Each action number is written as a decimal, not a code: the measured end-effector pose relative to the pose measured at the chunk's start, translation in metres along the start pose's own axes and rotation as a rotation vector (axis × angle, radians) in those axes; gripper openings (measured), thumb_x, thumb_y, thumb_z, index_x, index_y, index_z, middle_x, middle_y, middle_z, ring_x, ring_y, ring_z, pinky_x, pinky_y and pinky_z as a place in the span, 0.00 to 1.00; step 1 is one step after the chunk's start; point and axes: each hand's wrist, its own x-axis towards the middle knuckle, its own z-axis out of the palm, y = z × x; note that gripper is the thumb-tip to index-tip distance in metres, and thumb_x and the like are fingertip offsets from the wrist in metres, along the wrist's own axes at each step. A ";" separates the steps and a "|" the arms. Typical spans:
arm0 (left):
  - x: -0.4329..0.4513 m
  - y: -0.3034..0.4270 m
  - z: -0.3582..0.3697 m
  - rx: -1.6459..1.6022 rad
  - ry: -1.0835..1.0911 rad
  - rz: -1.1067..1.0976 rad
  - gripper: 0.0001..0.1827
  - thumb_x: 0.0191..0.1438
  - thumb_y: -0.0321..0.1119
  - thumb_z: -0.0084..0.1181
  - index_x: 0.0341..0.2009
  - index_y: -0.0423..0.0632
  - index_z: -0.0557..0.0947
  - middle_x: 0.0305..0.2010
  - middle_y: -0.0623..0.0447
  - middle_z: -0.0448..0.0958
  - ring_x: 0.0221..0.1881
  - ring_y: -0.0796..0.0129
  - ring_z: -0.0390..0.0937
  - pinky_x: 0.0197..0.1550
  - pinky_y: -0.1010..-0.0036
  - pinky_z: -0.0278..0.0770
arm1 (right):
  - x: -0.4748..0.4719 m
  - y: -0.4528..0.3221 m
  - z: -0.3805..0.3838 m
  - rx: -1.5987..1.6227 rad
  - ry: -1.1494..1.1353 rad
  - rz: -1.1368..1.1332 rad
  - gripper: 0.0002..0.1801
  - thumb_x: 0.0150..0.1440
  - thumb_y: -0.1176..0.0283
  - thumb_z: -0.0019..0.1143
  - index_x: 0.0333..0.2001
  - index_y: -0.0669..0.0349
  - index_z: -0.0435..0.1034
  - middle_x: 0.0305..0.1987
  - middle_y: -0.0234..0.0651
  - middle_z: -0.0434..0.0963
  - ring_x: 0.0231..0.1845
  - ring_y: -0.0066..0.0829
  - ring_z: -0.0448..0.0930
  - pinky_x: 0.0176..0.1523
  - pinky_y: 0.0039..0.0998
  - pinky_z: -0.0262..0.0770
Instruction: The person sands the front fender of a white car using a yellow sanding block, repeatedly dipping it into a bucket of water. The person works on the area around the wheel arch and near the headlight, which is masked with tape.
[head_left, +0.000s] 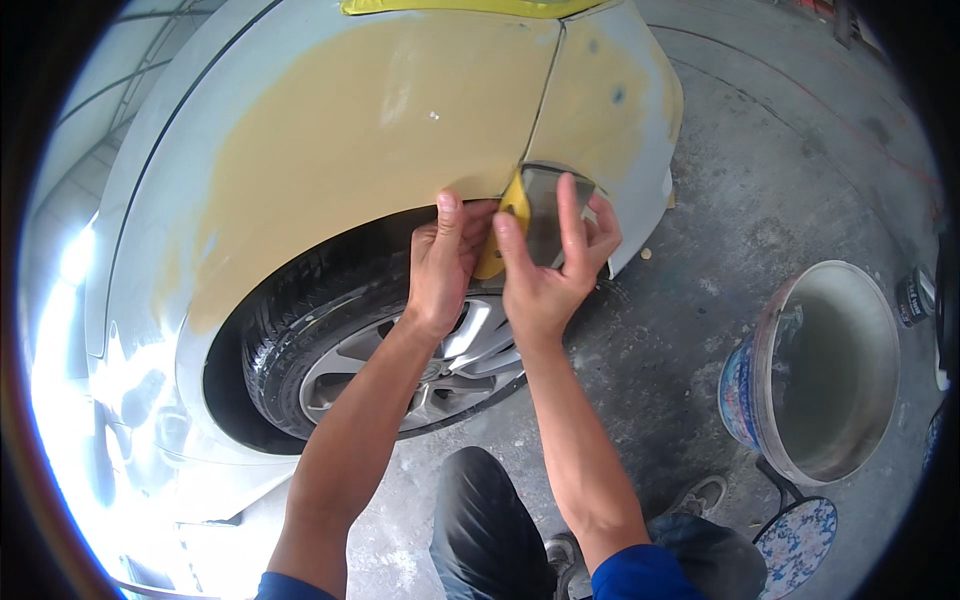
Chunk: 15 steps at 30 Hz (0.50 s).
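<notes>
In front of the front fender (360, 112), at the wheel arch's upper right, my right hand (555, 277) holds a yellow pad (512, 206) with small holes and a grey sheet (544, 202), which looks like sandpaper. My right thumb presses on the pad, while the index finger points up across the sheet. My left hand (442, 262) is at the pad's left side with its thumb raised. Its fingertips reach the pad's edge and are partly hidden, so their grip is unclear. Tan filler or primer covers much of the fender and part of the adjoining bumper (592, 127).
Below my hands is the tire (277, 360) with its alloy wheel (431, 371). A bucket (765, 375) of cloudy water stands on the concrete floor (697, 247) at right, near a patterned round seat (799, 544) and a dark can (915, 296). Yellow masking (465, 7) lines the upper edge.
</notes>
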 end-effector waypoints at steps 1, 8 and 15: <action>0.000 0.001 0.000 -0.014 0.001 0.004 0.46 0.70 0.66 0.39 0.56 0.24 0.77 0.59 0.30 0.78 0.63 0.48 0.77 0.71 0.57 0.71 | -0.001 0.003 -0.004 -0.026 0.012 0.049 0.36 0.50 0.67 0.80 0.64 0.53 0.75 0.63 0.48 0.61 0.59 0.39 0.67 0.59 0.36 0.67; -0.003 0.006 -0.001 0.085 0.026 0.018 0.47 0.70 0.66 0.38 0.56 0.23 0.76 0.57 0.28 0.79 0.64 0.46 0.76 0.73 0.54 0.69 | 0.006 -0.017 0.014 0.044 0.015 0.060 0.37 0.50 0.68 0.80 0.64 0.54 0.74 0.64 0.46 0.60 0.58 0.36 0.70 0.57 0.36 0.74; 0.004 -0.006 -0.006 0.078 0.050 -0.028 0.42 0.72 0.64 0.37 0.53 0.30 0.82 0.55 0.42 0.83 0.49 0.70 0.79 0.54 0.71 0.75 | 0.009 -0.013 0.005 0.041 0.053 0.101 0.38 0.49 0.69 0.81 0.65 0.54 0.74 0.65 0.47 0.59 0.58 0.37 0.70 0.58 0.34 0.70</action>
